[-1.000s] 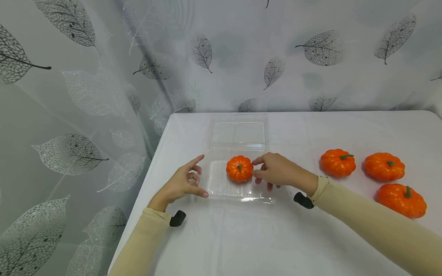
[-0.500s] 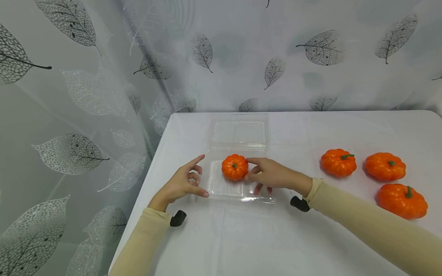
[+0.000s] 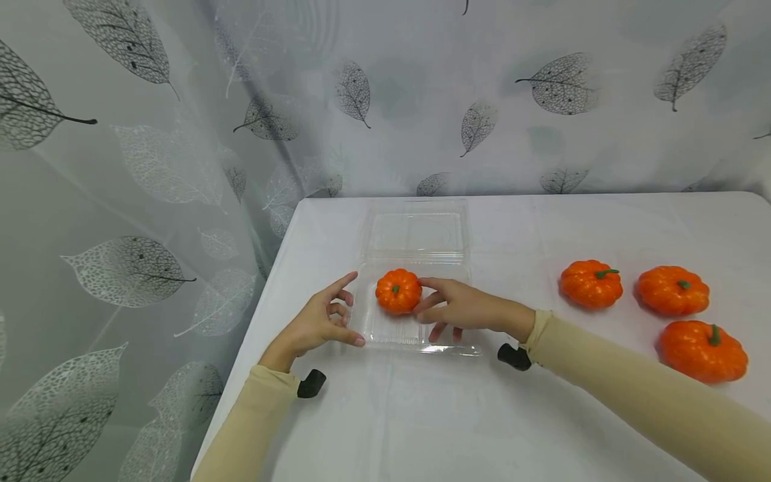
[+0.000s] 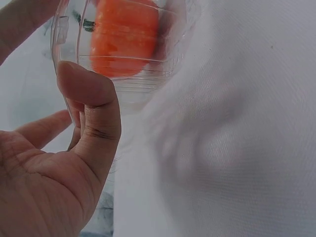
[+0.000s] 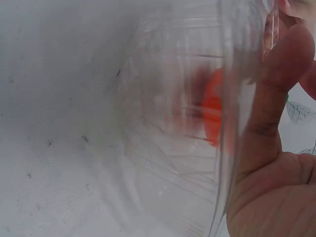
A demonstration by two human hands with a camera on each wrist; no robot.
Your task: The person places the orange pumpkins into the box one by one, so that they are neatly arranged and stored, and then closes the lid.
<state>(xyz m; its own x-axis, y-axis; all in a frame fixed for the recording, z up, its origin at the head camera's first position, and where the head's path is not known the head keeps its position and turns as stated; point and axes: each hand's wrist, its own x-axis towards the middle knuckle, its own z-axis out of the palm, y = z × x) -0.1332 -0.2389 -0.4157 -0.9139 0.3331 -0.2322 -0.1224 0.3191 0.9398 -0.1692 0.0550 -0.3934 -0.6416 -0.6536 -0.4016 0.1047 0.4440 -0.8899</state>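
A clear plastic clamshell container [image 3: 415,338] lies open on the white table [image 3: 421,415], its lid [image 3: 415,231] flat behind the tray. A small orange pumpkin [image 3: 397,291] sits in the back left of the tray. My right hand [image 3: 424,299] reaches into the tray, index finger and thumb straight against the pumpkin's right side. My left hand [image 3: 346,308] is at the tray's left side, thumb [image 3: 354,340] on the front left corner, index finger stretched along the rim. The left wrist view shows that thumb [image 4: 91,98] against the tray wall [image 4: 148,89], with the pumpkin [image 4: 123,39] behind it.
Three more orange pumpkins lie on the table at the right: one [image 3: 590,284], one [image 3: 672,290] and one [image 3: 702,350] nearer me. A leaf-patterned curtain [image 3: 150,167] hangs behind and left of the table. The table's left edge runs just beside my left wrist.
My right hand has slid the pumpkin leftward inside the tray, from its middle toward the back left. The left hand and the container have stayed put.
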